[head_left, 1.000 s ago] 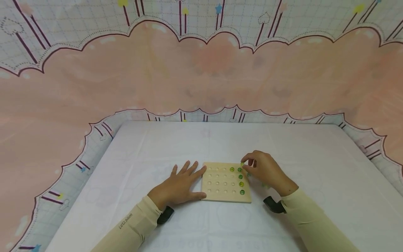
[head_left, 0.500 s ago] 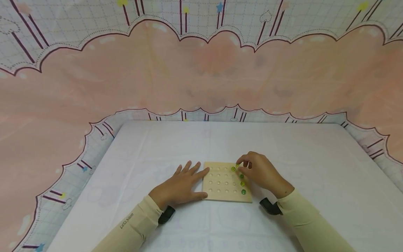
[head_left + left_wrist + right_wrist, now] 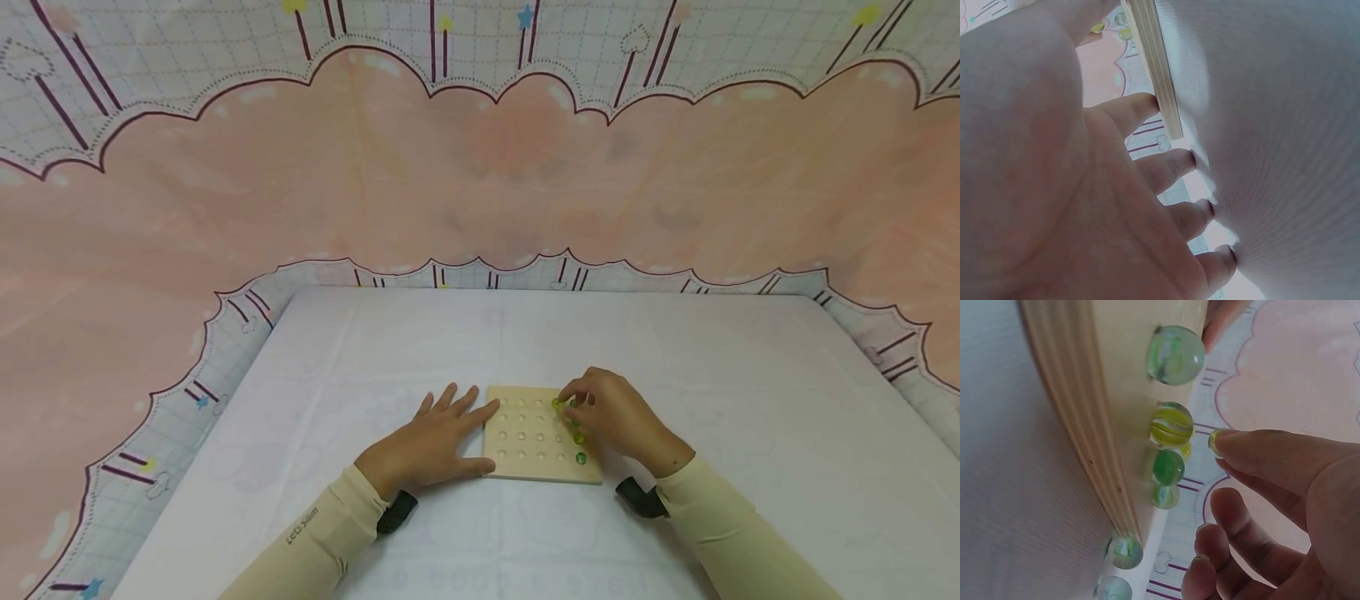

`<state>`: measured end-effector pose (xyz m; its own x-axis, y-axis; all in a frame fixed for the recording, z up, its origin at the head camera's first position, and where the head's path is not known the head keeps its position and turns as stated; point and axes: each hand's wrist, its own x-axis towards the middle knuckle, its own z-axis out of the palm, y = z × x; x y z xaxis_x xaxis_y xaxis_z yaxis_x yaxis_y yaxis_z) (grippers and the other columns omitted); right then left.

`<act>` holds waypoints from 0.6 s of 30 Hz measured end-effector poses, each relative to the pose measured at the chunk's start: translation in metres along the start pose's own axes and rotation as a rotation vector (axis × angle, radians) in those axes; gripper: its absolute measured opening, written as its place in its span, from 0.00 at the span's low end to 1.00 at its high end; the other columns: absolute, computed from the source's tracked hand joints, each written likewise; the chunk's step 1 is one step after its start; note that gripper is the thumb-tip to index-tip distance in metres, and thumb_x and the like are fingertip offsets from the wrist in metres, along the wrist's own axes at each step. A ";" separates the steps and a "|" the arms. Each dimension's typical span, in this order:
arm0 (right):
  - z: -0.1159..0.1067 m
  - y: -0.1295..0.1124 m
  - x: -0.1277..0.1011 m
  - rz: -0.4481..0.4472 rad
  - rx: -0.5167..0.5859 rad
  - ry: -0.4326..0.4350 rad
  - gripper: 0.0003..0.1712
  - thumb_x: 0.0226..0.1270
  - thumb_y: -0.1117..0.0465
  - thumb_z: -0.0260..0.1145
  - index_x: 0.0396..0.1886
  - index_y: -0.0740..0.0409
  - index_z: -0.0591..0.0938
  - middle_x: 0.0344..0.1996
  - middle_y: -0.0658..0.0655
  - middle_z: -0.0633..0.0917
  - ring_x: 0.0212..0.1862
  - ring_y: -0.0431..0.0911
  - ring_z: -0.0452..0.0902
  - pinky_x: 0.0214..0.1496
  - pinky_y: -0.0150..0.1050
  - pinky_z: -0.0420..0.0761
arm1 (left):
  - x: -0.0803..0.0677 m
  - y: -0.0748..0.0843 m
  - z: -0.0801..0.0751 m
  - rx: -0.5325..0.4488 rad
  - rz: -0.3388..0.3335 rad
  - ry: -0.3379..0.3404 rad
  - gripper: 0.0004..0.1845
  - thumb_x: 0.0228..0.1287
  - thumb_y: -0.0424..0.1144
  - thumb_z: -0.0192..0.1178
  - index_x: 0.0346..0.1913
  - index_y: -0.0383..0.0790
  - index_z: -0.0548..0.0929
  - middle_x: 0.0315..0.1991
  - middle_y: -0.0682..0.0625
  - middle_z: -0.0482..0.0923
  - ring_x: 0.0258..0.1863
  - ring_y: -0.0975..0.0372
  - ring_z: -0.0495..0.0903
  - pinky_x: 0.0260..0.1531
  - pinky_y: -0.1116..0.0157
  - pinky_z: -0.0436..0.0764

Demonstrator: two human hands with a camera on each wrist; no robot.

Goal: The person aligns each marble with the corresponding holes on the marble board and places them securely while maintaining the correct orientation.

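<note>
A pale wooden board (image 3: 521, 475) with rows of round dimples lies on the white table. My left hand (image 3: 427, 446) rests flat at its left side, fingers spread, with thumb and forefinger touching the edge. Over the board's right part, my right hand (image 3: 622, 417) pinches a small yellow marble (image 3: 1212, 442) between thumb and forefinger, apart from the board in the right wrist view. Along the right column sit a clear green marble (image 3: 1175, 355), a yellow-striped marble (image 3: 1171, 425), a green marble (image 3: 1168, 467) and a pale green one (image 3: 1165, 496). Another yellow marble (image 3: 1185, 450) shows behind them.
Beside the board's right edge, two loose pale green marbles (image 3: 1125, 552) stand on the white tabletop (image 3: 390, 333); the right hand hides them in the head view. A printed pink cloth (image 3: 480, 192) hangs behind the table.
My right hand, pinching the marble, has moved left over the board from its far right corner, then slightly nearer to me. The left hand stays at the board's edge.
</note>
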<state>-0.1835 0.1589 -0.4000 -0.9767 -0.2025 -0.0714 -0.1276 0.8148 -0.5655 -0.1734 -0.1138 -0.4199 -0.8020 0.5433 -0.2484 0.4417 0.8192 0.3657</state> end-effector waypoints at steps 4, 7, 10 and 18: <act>0.002 -0.001 0.000 -0.003 -0.016 -0.005 0.07 0.59 0.65 0.75 0.38 0.54 0.90 0.31 0.51 0.80 0.35 0.45 0.73 0.34 0.35 0.75 | 0.000 0.000 0.000 -0.001 0.000 -0.004 0.45 0.63 0.69 0.58 0.79 0.62 0.55 0.82 0.47 0.47 0.81 0.45 0.39 0.78 0.41 0.42; 0.002 -0.001 -0.001 -0.029 -0.024 -0.008 0.07 0.59 0.66 0.75 0.38 0.54 0.90 0.30 0.51 0.80 0.34 0.44 0.73 0.34 0.34 0.75 | 0.000 0.000 -0.001 -0.005 -0.001 -0.005 0.45 0.63 0.69 0.58 0.79 0.62 0.55 0.82 0.47 0.47 0.81 0.45 0.39 0.78 0.41 0.42; 0.002 0.001 -0.001 -0.056 -0.027 -0.012 0.08 0.58 0.67 0.74 0.38 0.55 0.90 0.29 0.50 0.80 0.34 0.43 0.72 0.34 0.34 0.74 | 0.000 0.000 -0.001 -0.007 0.001 -0.007 0.45 0.62 0.69 0.59 0.79 0.62 0.55 0.82 0.47 0.47 0.81 0.45 0.39 0.78 0.41 0.41; 0.005 0.001 -0.001 -0.076 -0.021 -0.021 0.08 0.58 0.67 0.73 0.37 0.55 0.91 0.28 0.50 0.79 0.33 0.42 0.71 0.34 0.34 0.72 | -0.001 -0.001 -0.001 -0.011 0.009 -0.005 0.46 0.62 0.69 0.59 0.79 0.62 0.55 0.81 0.47 0.47 0.81 0.44 0.39 0.77 0.40 0.42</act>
<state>-0.1817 0.1574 -0.4044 -0.9603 -0.2752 -0.0464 -0.2049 0.8080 -0.5525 -0.1734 -0.1152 -0.4191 -0.7961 0.5513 -0.2496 0.4442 0.8124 0.3778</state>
